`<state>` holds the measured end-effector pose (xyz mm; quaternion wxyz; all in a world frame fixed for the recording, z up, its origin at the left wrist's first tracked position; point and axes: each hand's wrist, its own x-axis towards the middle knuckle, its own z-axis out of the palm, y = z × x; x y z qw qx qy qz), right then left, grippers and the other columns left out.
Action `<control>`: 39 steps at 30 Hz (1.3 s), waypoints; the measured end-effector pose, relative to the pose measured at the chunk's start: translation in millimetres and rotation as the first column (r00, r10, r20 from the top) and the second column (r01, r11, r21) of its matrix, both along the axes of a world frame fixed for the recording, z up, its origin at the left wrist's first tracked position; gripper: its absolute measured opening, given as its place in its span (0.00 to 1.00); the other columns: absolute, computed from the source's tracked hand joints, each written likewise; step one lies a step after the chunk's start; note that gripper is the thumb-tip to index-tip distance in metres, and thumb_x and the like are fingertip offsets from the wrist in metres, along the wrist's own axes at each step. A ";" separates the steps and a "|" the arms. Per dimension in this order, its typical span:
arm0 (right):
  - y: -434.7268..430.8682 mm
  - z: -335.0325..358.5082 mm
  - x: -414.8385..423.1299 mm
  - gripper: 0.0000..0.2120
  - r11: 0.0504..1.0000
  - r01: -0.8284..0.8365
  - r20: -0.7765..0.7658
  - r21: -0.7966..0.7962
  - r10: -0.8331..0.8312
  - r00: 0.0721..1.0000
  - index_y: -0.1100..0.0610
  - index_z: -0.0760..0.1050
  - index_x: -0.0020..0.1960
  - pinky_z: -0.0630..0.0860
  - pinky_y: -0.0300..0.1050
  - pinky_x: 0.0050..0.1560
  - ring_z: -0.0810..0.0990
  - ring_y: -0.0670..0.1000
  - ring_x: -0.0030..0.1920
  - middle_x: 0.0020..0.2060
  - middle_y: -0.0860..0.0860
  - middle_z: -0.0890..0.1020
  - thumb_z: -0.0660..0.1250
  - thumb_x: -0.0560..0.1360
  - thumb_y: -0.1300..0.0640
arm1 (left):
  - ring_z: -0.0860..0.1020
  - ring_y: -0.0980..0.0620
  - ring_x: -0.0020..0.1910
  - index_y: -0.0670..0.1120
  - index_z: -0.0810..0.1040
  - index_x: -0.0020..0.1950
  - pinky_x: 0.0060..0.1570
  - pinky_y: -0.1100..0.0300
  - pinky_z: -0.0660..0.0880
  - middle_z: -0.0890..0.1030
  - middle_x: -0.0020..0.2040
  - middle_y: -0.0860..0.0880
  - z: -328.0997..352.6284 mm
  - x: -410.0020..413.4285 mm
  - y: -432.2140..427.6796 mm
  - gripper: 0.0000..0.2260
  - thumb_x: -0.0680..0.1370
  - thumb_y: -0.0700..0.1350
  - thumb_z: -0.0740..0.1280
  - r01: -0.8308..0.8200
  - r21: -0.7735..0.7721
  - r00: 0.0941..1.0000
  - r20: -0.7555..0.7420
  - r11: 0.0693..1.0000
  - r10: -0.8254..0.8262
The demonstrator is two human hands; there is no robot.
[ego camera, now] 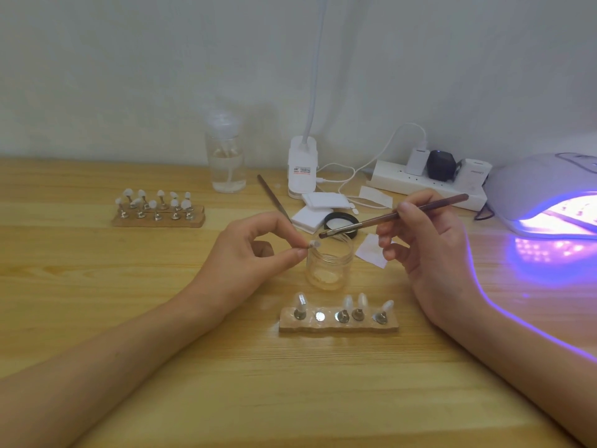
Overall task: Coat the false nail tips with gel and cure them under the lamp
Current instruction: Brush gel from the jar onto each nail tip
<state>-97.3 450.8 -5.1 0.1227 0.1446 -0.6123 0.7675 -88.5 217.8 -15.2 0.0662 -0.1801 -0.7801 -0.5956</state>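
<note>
My left hand (255, 253) pinches a small white nail tip (314, 244) on its stand, held just above the open clear gel jar (328, 263). My right hand (426, 240) grips a brown brush (391, 216), whose bristle end hovers just right of the tip, over the jar's mouth. In front of the jar lies a wooden holder (338, 324) with several nail tips standing on metal pegs and one bare magnet. A second wooden holder (158, 218) with several tips sits at the back left. The curing lamp (549, 195) glows violet at the right edge.
A clear pump bottle (226, 163) stands at the back. Near it are a desk-lamp clamp base (302, 166), a power strip (420, 182) with plugs and cables, white pads (319, 208), the black jar lid (342, 221), a second brush (273, 195) and paper scraps (371, 250).
</note>
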 end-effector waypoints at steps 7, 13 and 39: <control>-1.0 1.2 1.3 0.07 0.999 0.028 -0.021 0.018 -0.028 0.999 0.49 0.76 0.41 0.76 0.40 0.31 0.79 0.50 0.33 0.34 0.52 0.82 0.64 0.77 0.57 | 0.65 0.54 0.27 0.52 0.82 0.41 0.28 0.66 0.63 0.71 0.27 0.55 -1.7 -1.2 -1.2 0.05 0.73 0.43 0.75 -0.006 -0.014 1.000 0.008 1.000 0.006; -3.3 0.8 3.1 0.09 0.998 0.016 -0.052 0.060 -0.012 0.999 0.49 0.76 0.41 0.76 0.40 0.31 0.80 0.51 0.33 0.34 0.52 0.82 0.64 0.78 0.58 | 0.66 0.53 0.29 0.53 0.82 0.41 0.30 0.63 0.65 0.80 0.39 0.41 0.3 -0.5 -0.2 0.04 0.72 0.46 0.76 0.010 -0.017 1.000 -0.010 1.000 -0.010; -1.8 0.5 -0.2 0.07 1.000 -0.027 -0.013 0.002 0.027 1.000 0.50 0.75 0.41 0.75 0.40 0.31 0.78 0.50 0.32 0.33 0.53 0.81 0.64 0.77 0.57 | 0.65 0.54 0.28 0.52 0.81 0.41 0.28 0.65 0.63 0.73 0.29 0.52 -0.3 0.3 -0.5 0.04 0.73 0.44 0.75 0.000 -0.006 1.000 0.008 1.000 0.000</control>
